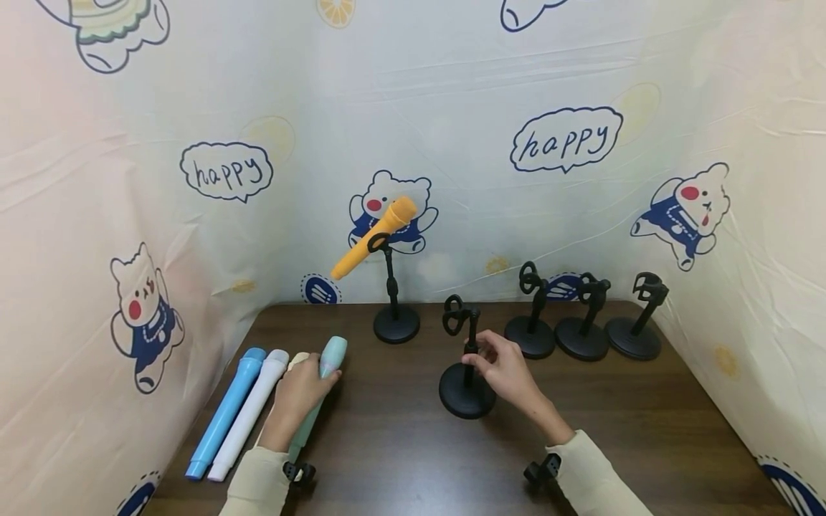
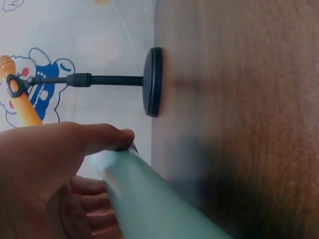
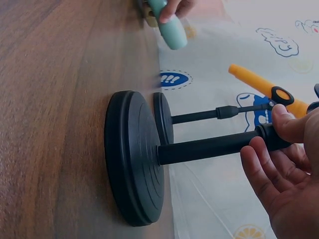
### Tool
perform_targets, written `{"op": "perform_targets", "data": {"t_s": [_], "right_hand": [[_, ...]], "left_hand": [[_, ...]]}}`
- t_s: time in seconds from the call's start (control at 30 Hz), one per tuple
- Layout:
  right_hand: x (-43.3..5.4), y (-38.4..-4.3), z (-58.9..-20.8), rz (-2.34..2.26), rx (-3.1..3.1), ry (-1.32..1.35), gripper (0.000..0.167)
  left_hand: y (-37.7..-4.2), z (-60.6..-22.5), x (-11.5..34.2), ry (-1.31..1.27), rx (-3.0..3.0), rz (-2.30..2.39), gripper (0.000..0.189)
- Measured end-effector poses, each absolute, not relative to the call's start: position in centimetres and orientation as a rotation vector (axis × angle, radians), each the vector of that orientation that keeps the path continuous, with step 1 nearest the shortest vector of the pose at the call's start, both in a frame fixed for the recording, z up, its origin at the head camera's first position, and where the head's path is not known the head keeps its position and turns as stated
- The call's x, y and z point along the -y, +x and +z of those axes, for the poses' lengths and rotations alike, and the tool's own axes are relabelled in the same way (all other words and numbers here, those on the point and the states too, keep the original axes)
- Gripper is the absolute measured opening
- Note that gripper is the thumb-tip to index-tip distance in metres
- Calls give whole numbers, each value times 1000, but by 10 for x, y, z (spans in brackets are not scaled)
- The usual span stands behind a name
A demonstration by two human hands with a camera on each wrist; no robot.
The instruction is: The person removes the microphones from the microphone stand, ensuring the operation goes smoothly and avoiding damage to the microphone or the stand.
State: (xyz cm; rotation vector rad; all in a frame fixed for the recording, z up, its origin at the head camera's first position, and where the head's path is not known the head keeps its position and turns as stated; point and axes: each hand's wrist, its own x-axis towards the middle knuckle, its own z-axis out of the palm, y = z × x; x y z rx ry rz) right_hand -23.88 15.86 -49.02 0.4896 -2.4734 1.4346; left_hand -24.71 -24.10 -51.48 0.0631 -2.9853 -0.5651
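Observation:
My left hand (image 1: 299,398) grips a mint-green toy microphone (image 1: 333,354) near its head, with the thumb along one side; its handle slants down toward my wrist. Beside it, a cream microphone (image 1: 298,360) lies partly hidden behind that hand. With thumb and fingers, my right hand (image 1: 506,369) holds the pole of a black microphone stand (image 1: 467,394) at its collar. The stand is upright at the middle of the table, its ring clip (image 1: 454,315) holding nothing. In the right wrist view its round base (image 3: 134,159) is close over the wood.
A yellow microphone (image 1: 374,238) sits tilted in another stand (image 1: 396,324) at the back. Blue (image 1: 226,416) and white (image 1: 248,417) microphones lie at the left. Several bare stands (image 1: 583,337) line the back right. A printed cloth (image 1: 452,143) hangs behind the brown table (image 1: 400,444).

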Motion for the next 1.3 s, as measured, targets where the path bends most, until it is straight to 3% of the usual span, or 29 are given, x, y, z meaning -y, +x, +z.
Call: {"op": "perform_targets", "data": {"t_s": [0.53, 1.3], "right_hand": [[-160, -240, -492, 1442, 2458, 496, 22], [-159, -240, -492, 1457, 2445, 500, 21]], "left_hand": [[-241, -529, 235, 26, 2882, -357, 46], [-231, -520, 234, 60, 2883, -341, 52]]}}
